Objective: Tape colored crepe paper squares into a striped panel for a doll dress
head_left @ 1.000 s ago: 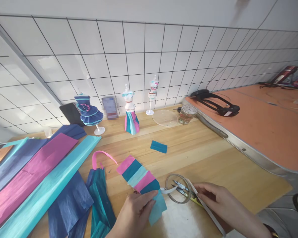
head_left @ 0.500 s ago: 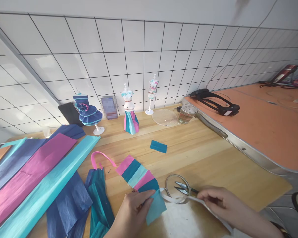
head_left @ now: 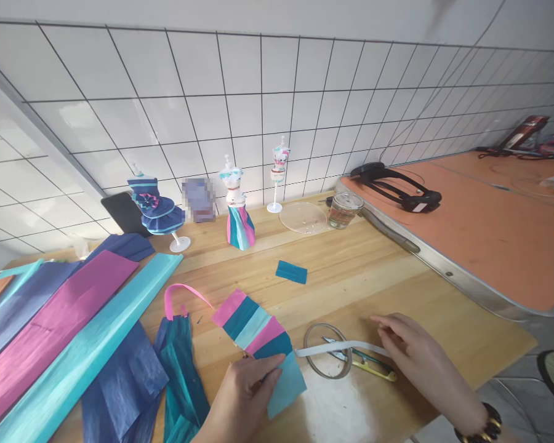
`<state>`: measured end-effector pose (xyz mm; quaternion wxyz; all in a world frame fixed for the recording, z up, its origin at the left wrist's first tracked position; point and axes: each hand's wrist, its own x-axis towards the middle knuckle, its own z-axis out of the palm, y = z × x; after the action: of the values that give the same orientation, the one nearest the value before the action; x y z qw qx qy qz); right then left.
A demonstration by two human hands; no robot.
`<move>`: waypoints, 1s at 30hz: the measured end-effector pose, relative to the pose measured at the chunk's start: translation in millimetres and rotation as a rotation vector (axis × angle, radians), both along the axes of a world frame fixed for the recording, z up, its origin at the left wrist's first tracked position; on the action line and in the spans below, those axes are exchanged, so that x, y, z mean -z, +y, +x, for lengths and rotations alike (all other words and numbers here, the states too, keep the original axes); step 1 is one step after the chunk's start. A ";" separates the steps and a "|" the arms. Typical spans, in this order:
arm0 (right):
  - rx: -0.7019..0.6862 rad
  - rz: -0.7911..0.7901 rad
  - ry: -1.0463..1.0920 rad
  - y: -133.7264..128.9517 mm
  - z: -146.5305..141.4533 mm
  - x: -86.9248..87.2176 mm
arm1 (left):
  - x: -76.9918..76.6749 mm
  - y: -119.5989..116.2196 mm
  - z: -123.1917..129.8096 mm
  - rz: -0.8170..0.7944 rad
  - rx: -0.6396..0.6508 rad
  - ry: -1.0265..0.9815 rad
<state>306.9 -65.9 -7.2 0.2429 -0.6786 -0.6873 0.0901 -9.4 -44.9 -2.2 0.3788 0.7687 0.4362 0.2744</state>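
Observation:
My left hand (head_left: 249, 394) pinches the light blue end (head_left: 287, 384) of a striped paper strip (head_left: 253, 326) in pink, teal and light blue. From that end a narrow white tape (head_left: 337, 347) runs rightward across a tape roll (head_left: 310, 351) to my right hand (head_left: 410, 347). The fingers of my right hand are bent around the tape's far end; their grip is partly hidden. Small scissors with yellow-green handles (head_left: 373, 367) lie under the tape, their blades seen through the roll.
Crepe paper sheets (head_left: 87, 332) cover the left side. Dress forms (head_left: 240, 224) stand near the tiled wall, beside a glass of water (head_left: 345, 212). A teal piece (head_left: 291, 272) lies mid-table. A black headset (head_left: 406, 194) rests on the orange surface (head_left: 498, 240).
My right hand has moved slightly right and up, and the white tape is now straighter and higher. The scissors' handles have come into view. My left hand keeps its pinch.

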 end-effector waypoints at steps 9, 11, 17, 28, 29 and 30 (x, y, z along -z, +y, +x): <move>-0.517 0.429 -0.221 -39.9 -45.7 -0.5 | 1.1 -0.6 1.0 -0.007 -0.005 -0.044; -0.501 0.380 -0.294 -36.0 -44.9 -0.5 | 1.5 -0.8 0.9 -0.007 -0.004 -0.038; -0.474 0.222 -0.388 -30.5 -30.3 4.7 | 3.0 -1.5 0.8 -0.010 -0.007 -0.040; -0.396 -0.008 -0.535 -34.8 8.9 -1.6 | 3.3 -1.2 0.4 -0.006 -0.020 -0.036; -0.384 -0.037 -0.522 -35.5 11.6 -4.3 | 3.6 -1.3 0.2 -0.004 -0.021 -0.037; -0.375 -0.074 -0.494 -36.2 13.5 -7.7 | 3.8 -1.4 0.1 -0.004 -0.019 -0.036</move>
<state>320.4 -102.1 0.6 0.0229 -0.5495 -0.8351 -0.0093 -9.4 -46.3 -6.0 0.3855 0.7588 0.4371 0.2908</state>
